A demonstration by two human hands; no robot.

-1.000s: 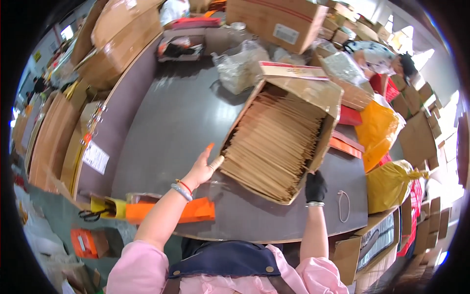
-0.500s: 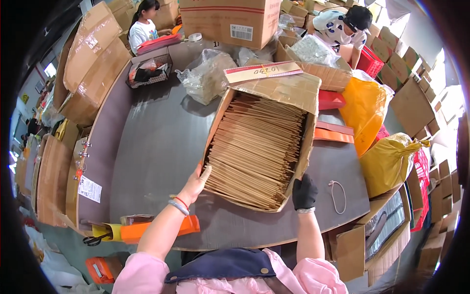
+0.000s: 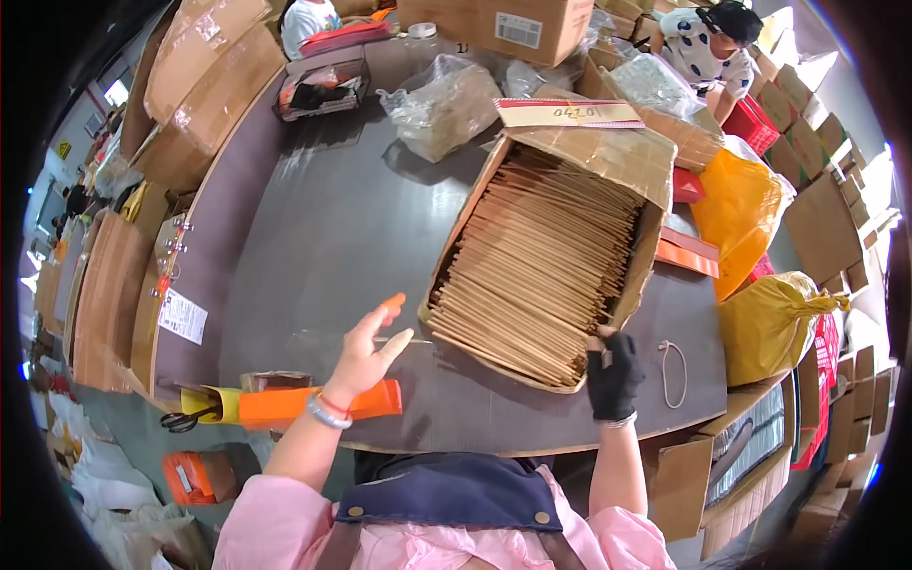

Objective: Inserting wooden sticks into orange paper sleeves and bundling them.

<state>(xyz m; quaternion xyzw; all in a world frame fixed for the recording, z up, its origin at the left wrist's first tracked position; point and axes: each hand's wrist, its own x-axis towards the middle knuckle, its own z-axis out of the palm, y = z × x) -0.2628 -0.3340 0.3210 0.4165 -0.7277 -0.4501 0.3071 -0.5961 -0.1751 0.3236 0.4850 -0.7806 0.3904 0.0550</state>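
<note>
A cardboard box [image 3: 467, 234] sits tilted on the grey table, filled with a dense row of thin brown sticks [image 3: 541, 271]. My right hand [image 3: 615, 372], in a black fingerless glove, grips the box's near right corner, its fingertips over the rim. Off the box's near left side, my left hand [image 3: 369, 353] is held over the table with nothing in it. Its fingers are apart, with an orange cover on one fingertip and a pale one on the thumb. A thin stick [image 3: 404, 340] lies on the table beside it.
Plastic bags [image 3: 442, 106] and a wire basket [image 3: 321, 90] stand at the back. An orange packet [image 3: 318, 404] and scissors [image 3: 188, 418] lie near left. A white loop [image 3: 674, 373] lies at right. Yellow sacks [image 3: 771, 328] flank the table. A co-worker [image 3: 708, 47] is far right.
My left hand has let go of the box and opened beside it. My right hand has curled its fingers over the box's near right corner. The whole view has shifted.
</note>
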